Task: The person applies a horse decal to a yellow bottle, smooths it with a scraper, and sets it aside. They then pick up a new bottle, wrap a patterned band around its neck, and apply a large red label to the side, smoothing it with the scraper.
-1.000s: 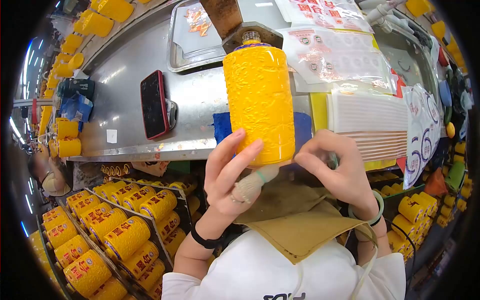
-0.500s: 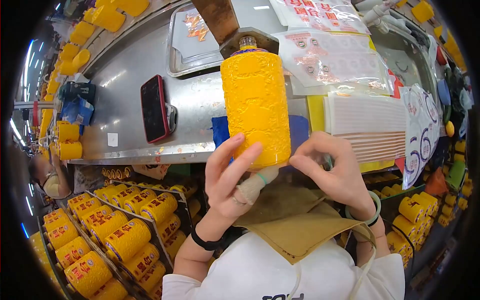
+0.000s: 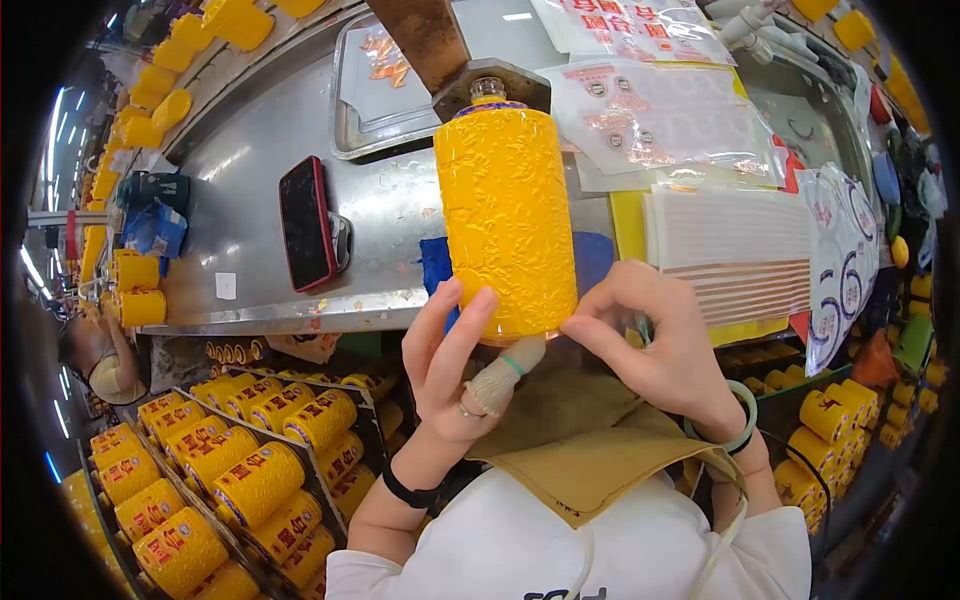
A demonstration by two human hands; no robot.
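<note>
A yellow embossed bottle (image 3: 505, 215) sits with its glass neck in the notch of a metal holder (image 3: 462, 80), its base toward me. My left hand (image 3: 455, 370) supports the base end, two fingertips on the bottle's side and a covered finger with a green band under the base. At the base's right edge, my right hand (image 3: 650, 340) has thumb and index finger pinched together; whatever lies between them is too small to make out. Blue cloth (image 3: 437, 265) shows behind the bottle.
A phone (image 3: 307, 222) lies on the metal table (image 3: 225, 185). Behind is a metal tray (image 3: 350, 140). Printed sheets (image 3: 660, 120) and striped strips (image 3: 735, 240) lie right. Crates of yellow bottles (image 3: 255, 475) stand below left. Another person (image 3: 112, 365) is at far left.
The bottle has turned about its long axis, so a different part of its embossed surface faces up. Both hands have shifted slightly left in view, along with the bottle.
</note>
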